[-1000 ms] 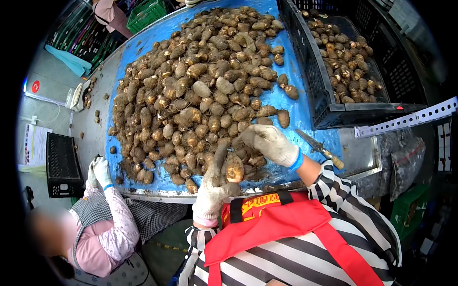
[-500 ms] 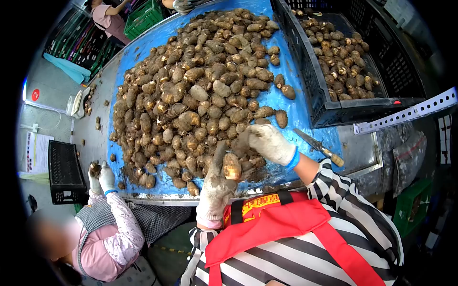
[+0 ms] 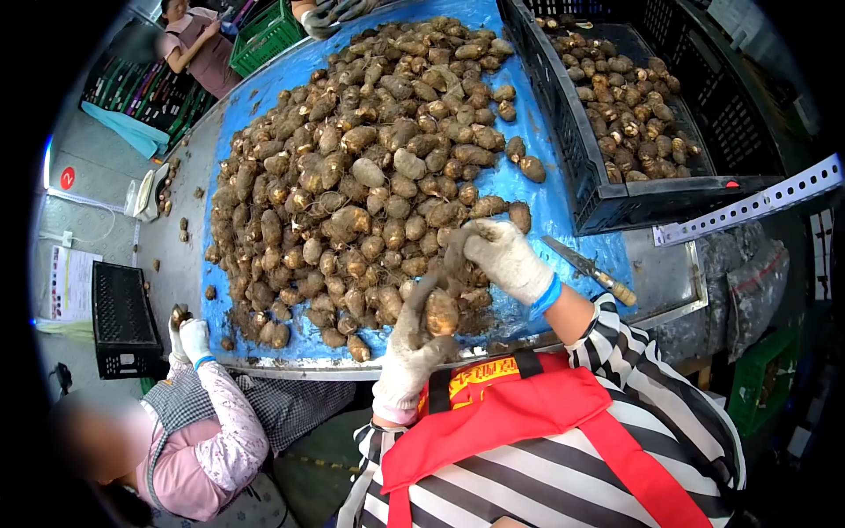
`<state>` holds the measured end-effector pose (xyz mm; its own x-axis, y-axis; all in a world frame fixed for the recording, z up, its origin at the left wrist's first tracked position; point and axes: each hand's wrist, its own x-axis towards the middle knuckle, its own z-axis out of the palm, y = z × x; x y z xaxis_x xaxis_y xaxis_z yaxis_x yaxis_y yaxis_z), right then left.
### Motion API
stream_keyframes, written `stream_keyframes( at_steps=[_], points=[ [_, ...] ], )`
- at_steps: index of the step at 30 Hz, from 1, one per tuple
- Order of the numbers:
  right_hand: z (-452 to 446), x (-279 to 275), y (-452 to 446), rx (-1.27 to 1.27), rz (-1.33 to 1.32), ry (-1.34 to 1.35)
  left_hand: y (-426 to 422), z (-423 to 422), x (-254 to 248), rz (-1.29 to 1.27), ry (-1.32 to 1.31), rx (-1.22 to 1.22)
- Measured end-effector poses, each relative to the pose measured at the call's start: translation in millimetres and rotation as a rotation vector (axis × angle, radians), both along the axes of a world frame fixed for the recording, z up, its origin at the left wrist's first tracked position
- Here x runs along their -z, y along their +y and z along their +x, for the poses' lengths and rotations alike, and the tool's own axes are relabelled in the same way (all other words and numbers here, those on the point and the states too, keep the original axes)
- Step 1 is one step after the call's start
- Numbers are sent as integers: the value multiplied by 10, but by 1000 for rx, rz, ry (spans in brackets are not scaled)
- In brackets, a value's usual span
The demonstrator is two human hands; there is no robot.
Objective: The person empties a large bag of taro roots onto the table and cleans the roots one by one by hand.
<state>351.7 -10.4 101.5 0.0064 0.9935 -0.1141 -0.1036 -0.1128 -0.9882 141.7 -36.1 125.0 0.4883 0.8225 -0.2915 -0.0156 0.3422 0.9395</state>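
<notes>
My left hand (image 3: 414, 348), in a soil-stained white glove, is closed around a brown taro corm (image 3: 441, 313) near the table's front edge. Just above and to its right, my right hand (image 3: 509, 257), gloved as well, has its fingers pinched on dark brown root fibres (image 3: 456, 257), partly blurred. Under and beyond both hands spreads a large heap of taro corms (image 3: 352, 176) on blue sheeting (image 3: 550, 207). To the right of my right hand lies a knife (image 3: 588, 268) with a wooden handle.
A black crate (image 3: 607, 201) holding taro corms stands at the right, beside a perforated white metal bar (image 3: 748, 201). At the left edge a co-worker's gloved hands (image 3: 188, 336) hold a corm. Another person's gloves (image 3: 330, 16) show at the far edge, near a green crate (image 3: 264, 40).
My left hand and its corm have shifted slightly right and down. My right hand has moved slightly. The person at the far left has turned and stands more in view.
</notes>
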Motion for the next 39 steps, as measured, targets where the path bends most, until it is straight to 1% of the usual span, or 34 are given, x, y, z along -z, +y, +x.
stream_keyframes(
  at_steps=[2, 4, 5, 6, 8, 9, 12, 13, 14, 16, 17, 20, 21, 24, 25, 26, 28, 30, 31, 32, 34, 35, 36, 38, 39],
  points=[
    [78, 74, 11, 26, 209, -302, 41, -46, 146, -60, -79, -40],
    [-9, 155, -87, -97, 150, -241, 83, -72, 182, -80, -106, -43],
    [-70, 177, -149, -156, 121, -207, 91, -69, 177, 25, -35, -1],
    [-125, 162, -188, -139, 200, -374, 86, -58, 170, 86, 53, 41],
    [-282, 372, -228, 3, 388, -704, 55, -16, 162, 208, 232, 127],
    [-293, 363, -209, 67, 472, -686, 60, 7, 169, 260, 198, 130],
    [-203, 297, -31, 109, 375, -798, 41, 17, 114, -39, -59, 14],
    [-113, 257, 57, 120, 311, -742, 77, 49, 139, -97, -99, 3],
    [-37, 216, 99, 117, 203, -701, 75, 47, 129, -192, -271, -17],
    [76, 157, 78, 107, 182, -674, 29, 25, 107, -388, -612, -61],
    [144, 186, 48, 48, 247, -600, 43, 42, 104, -379, -612, -60],
    [111, -73, -81, -56, 274, -423, 55, 41, 194, -585, -871, -84],
    [56, -223, -139, -102, 191, -395, 36, 22, 243, -595, -906, -95],
    [-63, -141, -222, -114, 565, -516, -1, 75, 283, -588, -958, -191],
    [-104, -75, -230, -154, 666, -585, -8, 44, 374, -588, -932, -177],
    [-163, -1, -172, -86, 847, -435, -15, -14, 531, -588, -907, -163],
    [-200, 102, -188, -127, 681, -282, -13, -18, 553, -575, -834, -151],
    [-230, 198, -129, 27, 528, -382, -30, 26, 483, -550, -738, -151],
    [-226, 214, -92, 105, 450, -430, -43, 50, 472, -493, -727, -101],
    [-160, 206, -43, 147, 433, -521, -35, 67, 445, -502, -769, -77],
    [2, 230, 12, 183, 348, -571, -24, 66, 403, -513, -855, -42],
    [92, 268, -8, 134, 274, -450, -27, 42, 450, -521, -787, -104],
    [90, 345, -12, 182, 234, -270, -24, 32, 480, -553, -826, -113],
    [148, 425, -39, 46, 358, -384, 1, 52, 516, -618, -903, -119],
    [65, 204, -86, 19, 481, -456, -22, 89, 477, -563, -823, -182]
  ],
)
